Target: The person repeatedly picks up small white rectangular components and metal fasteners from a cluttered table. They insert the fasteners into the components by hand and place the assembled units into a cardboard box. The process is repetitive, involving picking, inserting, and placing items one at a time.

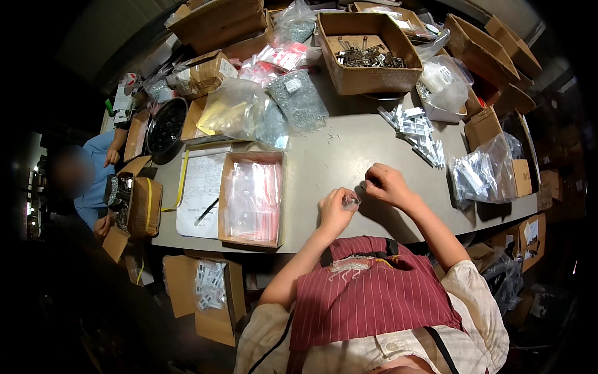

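My left hand (335, 210) is closed on a small clear plastic bag (351, 202), whose mouth faces my right hand. Just right of it, above the grey table (324, 162), my right hand (389, 186) has its fingers curled together. Whatever they may hold is hidden. To the left, a shallow cardboard box (283, 206) contains flat clear bags with red edges and a few small rings. Beyond my right hand lies a loose pile of silvery metal parts (414, 132). Several tiny slender pieces (330, 137) are scattered on the tabletop ahead of my hands.
At the back stands a cardboard box (367, 81) of metal brackets. A bag of small metal parts (299, 103) and a yellowish bag (230, 109) lie back left. Paper sheets with a pen (207, 212) are at left, near a co-worker's blue sleeve (96, 171). A bag of metal parts (479, 174) sits right.
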`<state>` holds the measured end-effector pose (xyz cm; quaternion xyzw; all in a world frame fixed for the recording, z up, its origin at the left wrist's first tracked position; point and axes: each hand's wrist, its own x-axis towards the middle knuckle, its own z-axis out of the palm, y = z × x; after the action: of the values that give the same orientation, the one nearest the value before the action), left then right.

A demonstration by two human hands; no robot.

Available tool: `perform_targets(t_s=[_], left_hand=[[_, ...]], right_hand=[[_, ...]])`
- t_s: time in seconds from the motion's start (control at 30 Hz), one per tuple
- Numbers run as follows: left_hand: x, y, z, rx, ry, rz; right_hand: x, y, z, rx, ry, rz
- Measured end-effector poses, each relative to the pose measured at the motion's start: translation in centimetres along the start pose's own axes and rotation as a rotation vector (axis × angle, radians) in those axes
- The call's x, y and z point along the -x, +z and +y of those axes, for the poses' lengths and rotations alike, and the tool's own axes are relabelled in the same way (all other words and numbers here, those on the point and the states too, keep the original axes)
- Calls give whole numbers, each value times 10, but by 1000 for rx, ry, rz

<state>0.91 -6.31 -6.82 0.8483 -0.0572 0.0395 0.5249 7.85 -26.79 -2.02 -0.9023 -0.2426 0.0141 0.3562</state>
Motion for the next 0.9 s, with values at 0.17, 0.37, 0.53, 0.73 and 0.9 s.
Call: perform_targets(t_s=[0.17, 0.37, 0.53, 0.73, 0.9], left_hand=[[1, 3, -4, -47, -2, -38], [4, 2, -1, -17, -2, -30], [4, 2, -1, -52, -3, -43], [8, 4, -5, -85, -5, -51], [9, 4, -2, -87, -5, -48]], right_hand=[[8, 6, 26, 87, 199, 76], [20, 11, 27, 90, 216, 34], [19, 28, 25, 413, -3, 32], [24, 20, 34, 379, 84, -178], [26, 3, 10, -29, 161, -192]])
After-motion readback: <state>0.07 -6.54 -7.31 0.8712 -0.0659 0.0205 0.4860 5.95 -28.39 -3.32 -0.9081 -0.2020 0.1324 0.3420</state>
